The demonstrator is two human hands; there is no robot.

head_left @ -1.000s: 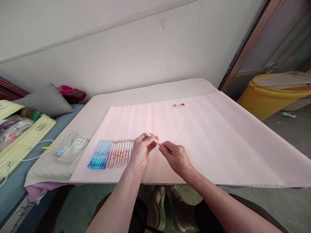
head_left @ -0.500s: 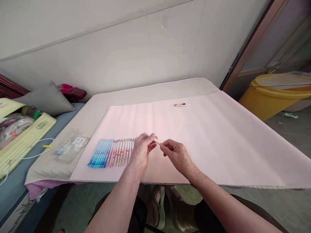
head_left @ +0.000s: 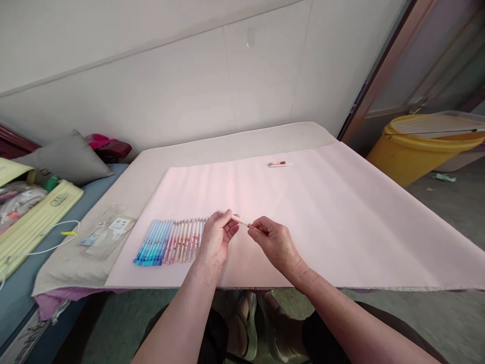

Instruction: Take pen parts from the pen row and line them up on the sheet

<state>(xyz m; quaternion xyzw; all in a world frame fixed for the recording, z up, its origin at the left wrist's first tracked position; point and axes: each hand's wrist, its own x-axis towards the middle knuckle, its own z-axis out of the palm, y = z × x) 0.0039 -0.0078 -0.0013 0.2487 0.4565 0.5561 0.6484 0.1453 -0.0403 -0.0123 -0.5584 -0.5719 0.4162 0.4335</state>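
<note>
Between my two hands, above the pink sheet (head_left: 303,217), is a slim pale pen (head_left: 240,220). My left hand (head_left: 219,232) pinches it near its left end, thumb on top. At its right end, the fingertips of my right hand (head_left: 275,237) are closed on it and cover that tip. Left of my hands lies a neat row of pens: blue ones (head_left: 153,242) at the outside, then pink and cream patterned ones (head_left: 184,240). My left hand and wrist hide the right side of the row. Farther back, pen parts (head_left: 278,164) lie on the sheet.
Clear plastic packaging (head_left: 111,232) with a white label lies on the beige cloth at left. Beyond it are a yellow padded strip (head_left: 41,225), a white cable (head_left: 41,253) and a grey pillow (head_left: 74,159). A yellow bin (head_left: 417,151) stands on the right. A wall rises behind.
My left hand has slid slightly left along the pen, showing more of the pale barrel between my hands. My right hand keeps its pinch. The view has shifted a little.
</note>
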